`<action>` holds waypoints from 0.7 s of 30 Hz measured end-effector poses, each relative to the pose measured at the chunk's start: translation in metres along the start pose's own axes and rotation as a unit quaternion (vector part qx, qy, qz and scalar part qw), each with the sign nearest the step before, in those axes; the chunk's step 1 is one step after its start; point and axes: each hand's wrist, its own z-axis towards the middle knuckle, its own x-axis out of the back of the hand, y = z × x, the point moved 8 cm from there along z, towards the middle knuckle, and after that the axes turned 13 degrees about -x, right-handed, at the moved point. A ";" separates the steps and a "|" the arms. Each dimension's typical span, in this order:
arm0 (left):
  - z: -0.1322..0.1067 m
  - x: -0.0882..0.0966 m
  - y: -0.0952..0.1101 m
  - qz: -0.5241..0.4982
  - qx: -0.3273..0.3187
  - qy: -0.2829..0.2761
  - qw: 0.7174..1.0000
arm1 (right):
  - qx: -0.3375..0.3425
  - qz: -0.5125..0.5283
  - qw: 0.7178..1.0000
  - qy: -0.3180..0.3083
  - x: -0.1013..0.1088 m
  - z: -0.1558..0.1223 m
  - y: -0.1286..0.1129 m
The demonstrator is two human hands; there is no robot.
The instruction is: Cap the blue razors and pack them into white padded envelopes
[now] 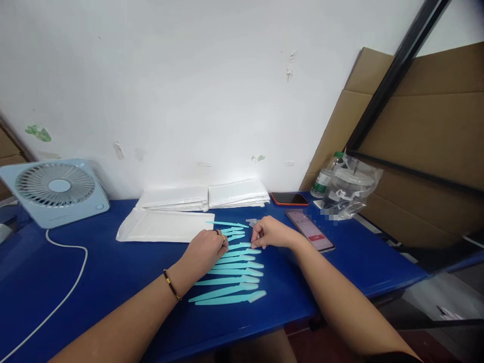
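Note:
Several turquoise eyebrow razors (230, 297) lie side by side in a column on the blue table, their blade ends toward the right. My left hand (206, 254) is closed over the handle of one razor (240, 246) in the upper part of the column; its fingertips are partly hidden. At the blade end of that same razor, my right hand (274, 233) pinches with thumb and fingers, at what looks like its pale cover. Just beyond my right fingers lie small clear plastic caps (252, 221). One more razor (227, 224) lies at the far end of the column.
White padded envelopes (166, 224) are stacked along the wall. A blue fan (56, 191) with a white cable stands at left. To the right are an orange-edged phone (289, 198), another phone (312, 232) with its screen lit, a bottle (325, 176) and a bagged container (353, 186).

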 end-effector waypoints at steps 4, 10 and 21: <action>0.002 -0.003 -0.002 -0.018 0.015 -0.003 1.000 | 0.019 -0.006 0.999 0.026 -0.003 0.003 -0.007; -0.002 0.015 -0.004 -0.007 0.024 0.033 0.999 | -0.018 0.008 0.989 0.149 0.036 -0.005 0.012; -0.006 0.006 0.015 0.077 -0.002 -0.011 0.997 | 0.009 -0.158 0.958 0.239 0.035 0.006 0.006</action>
